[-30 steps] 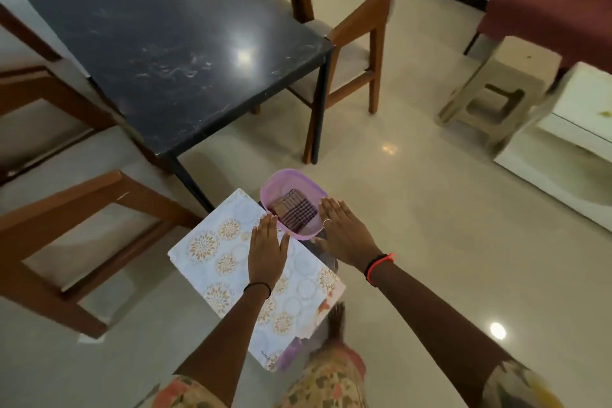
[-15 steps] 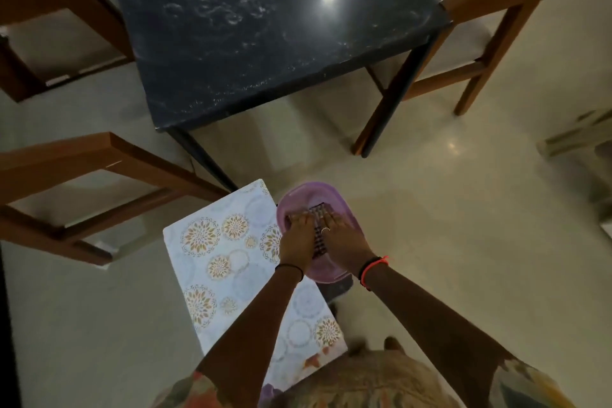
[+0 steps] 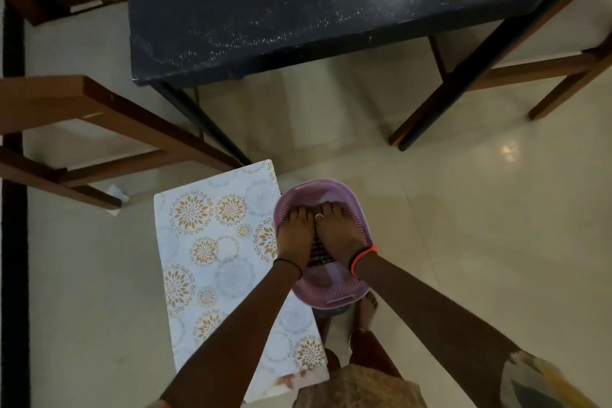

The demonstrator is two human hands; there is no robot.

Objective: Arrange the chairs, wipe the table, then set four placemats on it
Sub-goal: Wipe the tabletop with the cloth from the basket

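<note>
Both hands are down inside a purple basin (image 3: 332, 185). The left hand (image 3: 295, 232) and the right hand (image 3: 337, 235) lie side by side and touch along their inner edges. The fingers of each are held close together and reach toward the basin's far wall. A ring shows on one right finger.

Under the fingers lies a checked cloth (image 3: 319, 252), and only a narrow strip of it shows between the two wrists; the rest is covered. The fingertips dip into shadow at the far wall, so I cannot tell whether they lie flat on the cloth or curl into it.

Just left of the left fingers, touching the basin's rim, lies a floral placemat (image 3: 212, 258). The left forearm crosses its near end. A second pattern peeks out at its near corner, but the number of sheets cannot be made out, and whatever carries the mat and basin is hidden.

Beyond the fingertips, well apart from them, stands the dark table (image 3: 314, 3), its top streaked with pale smears and its far part cut off. To the left of the fingers a wooden chair (image 3: 82, 116) is only partly in view, and another chair (image 3: 546, 71) to the right is cut by the edge. A bare foot (image 3: 367, 305) shows below the basin.
</note>
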